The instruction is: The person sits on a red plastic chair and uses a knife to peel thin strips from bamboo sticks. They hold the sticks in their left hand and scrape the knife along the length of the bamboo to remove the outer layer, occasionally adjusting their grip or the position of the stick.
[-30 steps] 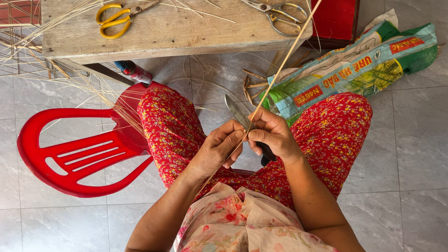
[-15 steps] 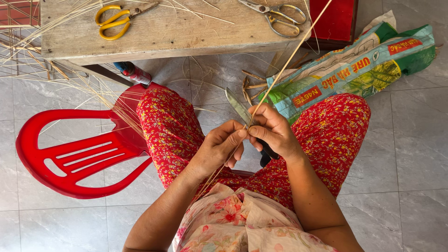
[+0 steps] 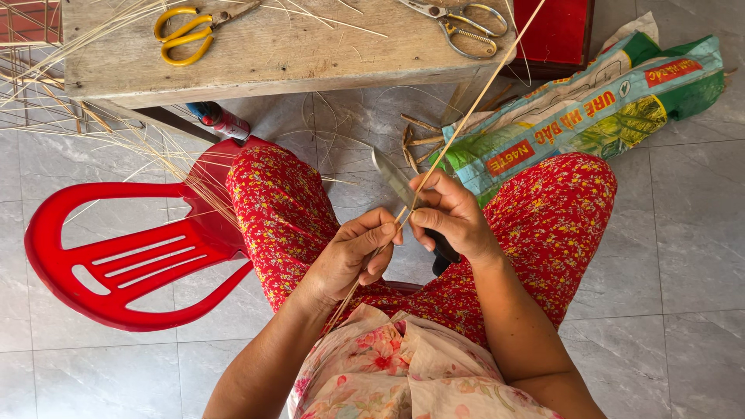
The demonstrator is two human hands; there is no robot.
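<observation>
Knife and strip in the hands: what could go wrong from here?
1. The knife blade lies right by the left hand fingers pinching the thin strip; a slip could cut them.
2. The right hand holds the knife over the lap, so a jerk might bring it toward the thigh.
3. The strip is long and thin and may snap.

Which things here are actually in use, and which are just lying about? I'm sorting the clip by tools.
In use: left hand and right hand on the thin strip; knife in the right hand.

Lying about: yellow scissors, metal scissors, red chair, printed sack.
</observation>
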